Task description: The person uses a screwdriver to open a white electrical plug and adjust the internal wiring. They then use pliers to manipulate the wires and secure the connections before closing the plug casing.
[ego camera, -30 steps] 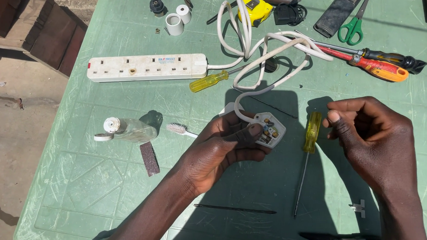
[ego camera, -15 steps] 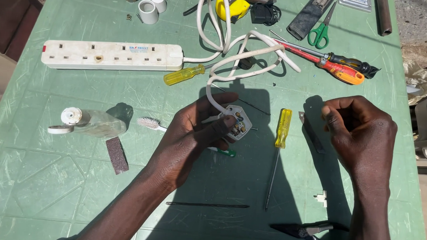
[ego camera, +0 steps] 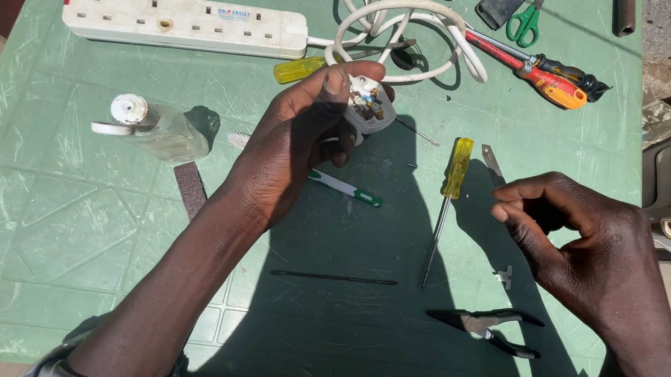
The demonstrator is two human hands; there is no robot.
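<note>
My left hand holds an opened white plug above the green table, its wired inside turned up. From the plug a white cable loops to a white power strip. My right hand hovers at the lower right, apart from the plug. Its thumb and fingers are pinched together, and nothing shows between them. A yellow-handled screwdriver lies between the two hands. A small green-and-white tool rests just under my left hand.
Red and black-handled screwdrivers and green scissors lie at the far right. Dark pliers, a thin black rod and a small white piece are near the front. A clear bottle lies left.
My left hand has turned the plug so its open inside faces up. My right hand has drawn away to the right and down. The view has shifted across the table.
</note>
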